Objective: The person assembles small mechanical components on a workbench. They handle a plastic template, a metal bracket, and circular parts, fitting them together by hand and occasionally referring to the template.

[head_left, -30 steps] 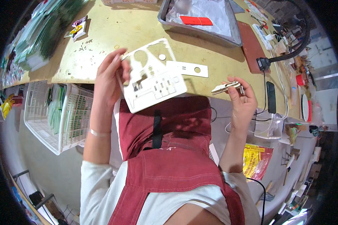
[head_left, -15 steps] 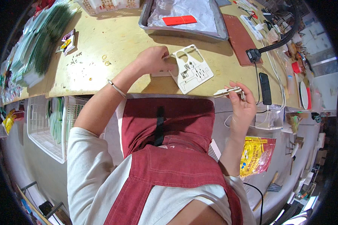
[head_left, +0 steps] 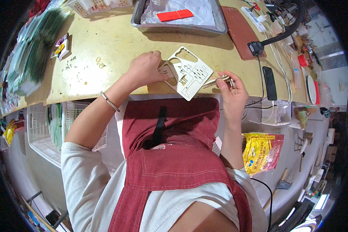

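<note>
A cream sheet with cut-out shapes and slots (head_left: 200,80) lies tilted near the table's front edge, between my hands. My left hand (head_left: 144,70) is closed at its left side, pinching a thin brownish flat board with small slots (head_left: 167,72). Part of that board shows through the sheet's openings; how far the two overlap I cannot tell. My right hand (head_left: 234,92), by the sheet's right corner, is closed on several thin flat cut-out pieces (head_left: 220,80), held between thumb and fingers.
Beyond the sheet stands a grey metal tray (head_left: 181,28) with a red strip (head_left: 174,15) on clear plastic. Stacked plastic sleeves (head_left: 36,58) fill the left. A phone (head_left: 270,83), cables and a black flexible arm (head_left: 290,36) are at right. A white crate (head_left: 46,139) sits below.
My right hand has moved left with its pieces, up to the sheet's right corner. The brownish board in my left hand shows more plainly. The whole view has shifted slightly.
</note>
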Available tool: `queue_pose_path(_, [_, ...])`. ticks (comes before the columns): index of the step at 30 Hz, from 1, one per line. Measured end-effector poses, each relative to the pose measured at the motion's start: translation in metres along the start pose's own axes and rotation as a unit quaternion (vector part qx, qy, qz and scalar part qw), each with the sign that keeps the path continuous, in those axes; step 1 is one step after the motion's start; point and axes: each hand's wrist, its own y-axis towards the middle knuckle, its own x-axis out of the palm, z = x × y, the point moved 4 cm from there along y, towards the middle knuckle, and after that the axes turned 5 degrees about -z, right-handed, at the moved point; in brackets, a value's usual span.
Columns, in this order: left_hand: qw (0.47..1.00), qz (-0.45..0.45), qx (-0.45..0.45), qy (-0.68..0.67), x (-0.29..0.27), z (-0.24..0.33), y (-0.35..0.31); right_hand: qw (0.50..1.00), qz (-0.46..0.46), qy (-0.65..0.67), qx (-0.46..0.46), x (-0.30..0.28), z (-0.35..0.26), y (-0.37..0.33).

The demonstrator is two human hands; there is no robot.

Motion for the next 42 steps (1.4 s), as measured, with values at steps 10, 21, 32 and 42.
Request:
queue_pose_path(10, [0.960, -0.159, -0.044, -0.227, 0.004, -0.018, -0.001, 1.000, 0.016, 0.006, 0.010, -0.014, 0.000, -0.009])
queue_pose_path(21, [0.729, -0.127, -0.075, -0.669, 0.008, -0.027, -0.041, 0.999, -0.040, 0.003, -0.012, 0.041, -0.039, 0.014])
queue_pose_path(32, [0.597, -0.062, -0.128, -0.789, 0.001, -0.025, -0.036, 0.963, -0.237, -0.128, -0.029, 0.135, -0.028, 0.068])
queue_pose_path(42, [0.541, -0.118, -0.096, -0.827, -0.079, 0.009, -0.010, 0.931, -0.210, -0.266, -0.136, 0.144, -0.127, 0.109])
